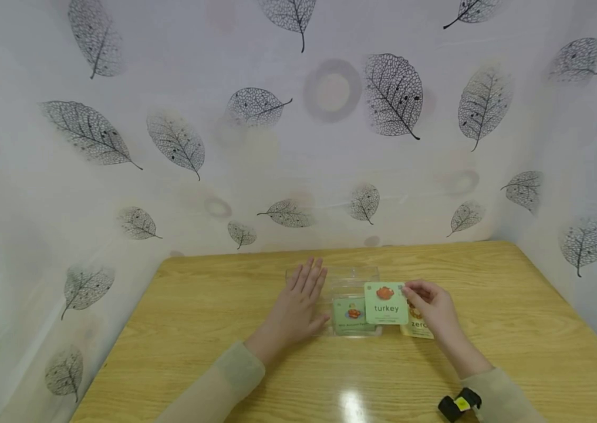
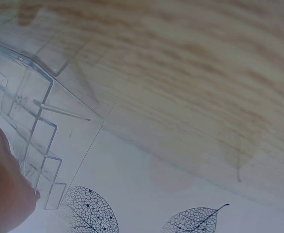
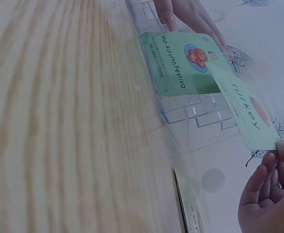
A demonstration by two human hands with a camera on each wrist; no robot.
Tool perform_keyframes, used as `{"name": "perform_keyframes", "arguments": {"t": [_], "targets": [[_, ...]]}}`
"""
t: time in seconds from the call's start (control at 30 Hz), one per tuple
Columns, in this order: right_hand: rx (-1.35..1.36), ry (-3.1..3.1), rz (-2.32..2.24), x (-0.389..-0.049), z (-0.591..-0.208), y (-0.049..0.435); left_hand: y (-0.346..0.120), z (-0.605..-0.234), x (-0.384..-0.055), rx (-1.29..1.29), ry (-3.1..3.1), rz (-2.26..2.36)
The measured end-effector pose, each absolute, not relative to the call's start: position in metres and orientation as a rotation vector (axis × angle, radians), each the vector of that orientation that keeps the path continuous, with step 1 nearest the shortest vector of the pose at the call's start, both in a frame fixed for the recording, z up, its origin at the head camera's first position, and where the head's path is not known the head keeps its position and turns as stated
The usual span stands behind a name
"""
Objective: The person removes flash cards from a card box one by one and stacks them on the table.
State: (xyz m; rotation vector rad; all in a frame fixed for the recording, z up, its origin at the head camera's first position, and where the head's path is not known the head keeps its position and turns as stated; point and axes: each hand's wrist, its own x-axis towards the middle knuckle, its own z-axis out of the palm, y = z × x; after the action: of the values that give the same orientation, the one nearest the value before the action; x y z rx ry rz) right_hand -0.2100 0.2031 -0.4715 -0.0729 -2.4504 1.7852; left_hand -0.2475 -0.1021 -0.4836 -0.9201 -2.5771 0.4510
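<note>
A clear plastic tiered stand [image 2: 45, 124] sits on the table, with my left hand [image 1: 297, 308] spread across its left part, fingers extended. Leaning in the stand is a green Mid-Autumn Festival card [image 3: 168, 73] with a picture on a blue plate. My right hand [image 1: 438, 308] pinches a pale green turkey card [image 1: 385, 314] by its right edge, thumb on the front. This card is held up at the stand's right side and overlaps the festival card in the head view. Below the right hand lies a card reading "zero" [image 1: 418, 330], partly hidden by it.
The wooden table [image 1: 182, 329] ends at a pale curtain [image 1: 298, 164] printed with leaves, which stands behind it and along both sides. A black strap [image 1: 452, 406] with a yellow patch is at the right wrist.
</note>
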Motion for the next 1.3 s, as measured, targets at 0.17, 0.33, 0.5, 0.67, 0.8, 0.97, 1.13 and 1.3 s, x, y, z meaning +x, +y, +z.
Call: {"name": "perform_keyframes", "arguments": {"t": [0.17, 0.33, 0.5, 0.67, 0.8, 0.97, 1.13, 1.3], "targets": [[-0.070, -2.436, 1.801, -0.211, -0.473, 0.204, -0.102, -0.484, -0.249, -0.917, -2.568, 0.457], [-0.070, -2.439, 1.806, -0.210, -0.474, 0.207, -0.102, -0.484, -0.249, -0.913, -2.568, 0.468], [-0.075, -2.446, 1.790, -0.210, -0.475, 0.209, -0.102, -0.483, -0.248, -0.913, -2.571, 0.473], [-0.075, -2.447, 1.786, -0.210, -0.475, 0.212, -0.102, -0.482, -0.247, -0.917, -2.568, 0.471], [-0.079, -2.445, 1.772, -0.209, -0.475, 0.215, -0.101, -0.481, -0.247, -0.917, -2.570, 0.472], [-0.064, -2.419, 1.782, -0.208, -0.474, 0.218, -0.101, -0.481, -0.246, -0.918, -2.573, 0.474], [-0.033, -2.386, 1.806, -0.208, -0.474, 0.220, -0.101, -0.481, -0.246, -0.915, -2.567, 0.472], [-0.012, -2.367, 1.803, -0.208, -0.475, 0.223, -0.101, -0.480, -0.246, -0.913, -2.576, 0.474]]}}
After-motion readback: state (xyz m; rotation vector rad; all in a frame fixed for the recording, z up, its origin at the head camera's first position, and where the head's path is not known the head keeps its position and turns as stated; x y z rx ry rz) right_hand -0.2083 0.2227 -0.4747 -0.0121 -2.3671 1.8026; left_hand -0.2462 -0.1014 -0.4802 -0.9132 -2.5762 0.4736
